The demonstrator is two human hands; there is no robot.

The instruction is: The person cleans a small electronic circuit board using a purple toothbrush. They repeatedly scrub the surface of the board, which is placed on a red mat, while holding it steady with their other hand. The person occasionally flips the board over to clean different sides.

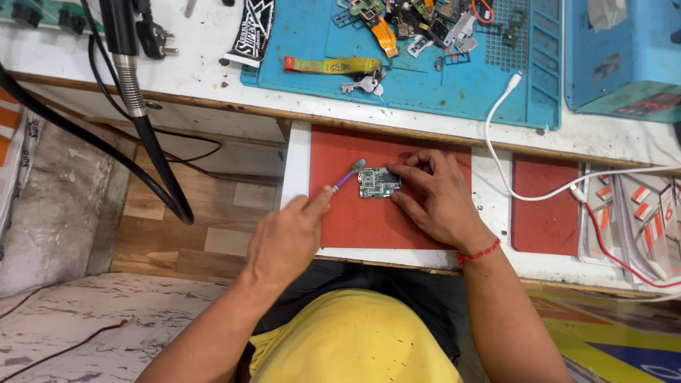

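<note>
From the head camera, a small green circuit board (378, 182) is lying on the red mat (355, 220) of a pulled-out white shelf. The right hand (436, 198) is resting just right of the board, its fingers spread and lightly curled, the fingertips pressing on the board's right edge. The left hand (287, 237) is sitting down-left of the board, its fingers closed around the handle of a purple-handled brush (347, 175), whose bristle head is hovering at the board's upper-left corner. Above the board, a blue work mat (425, 85) is carrying a set of keys (363, 85) and loose parts. A white cable (511, 170) is running to the board's right.
</note>
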